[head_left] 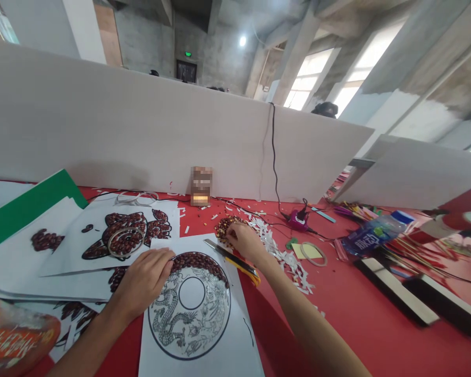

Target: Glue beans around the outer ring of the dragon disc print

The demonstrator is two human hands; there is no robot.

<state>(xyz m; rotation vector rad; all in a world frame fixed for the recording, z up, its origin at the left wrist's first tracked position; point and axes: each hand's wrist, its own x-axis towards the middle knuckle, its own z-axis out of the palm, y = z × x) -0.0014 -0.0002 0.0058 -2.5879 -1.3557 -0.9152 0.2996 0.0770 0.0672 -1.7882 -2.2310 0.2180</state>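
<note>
A white sheet (204, 340) printed with a round dragon design lies in front of me on the red table (361, 324). Dark red beans (198, 260) cover the upper arc of the circle. My left hand (143, 283) rests on the sheet's upper left, fingers curled at the bean arc. My right hand (245, 243) reaches to a pile of small beans (223, 228) beyond the sheet, fingers pinched together; what they hold is hidden. A utility knife (231, 256) with a yellow handle lies beside that hand.
Other bean-covered sheets (121, 235) and a tape ring (125, 241) lie at left, with a green folder (27, 207). White paper scraps (286, 256), another tape ring (313, 253), a water bottle (371, 233) and a cable (275, 173) lie at right. A white partition (141, 131) stands behind.
</note>
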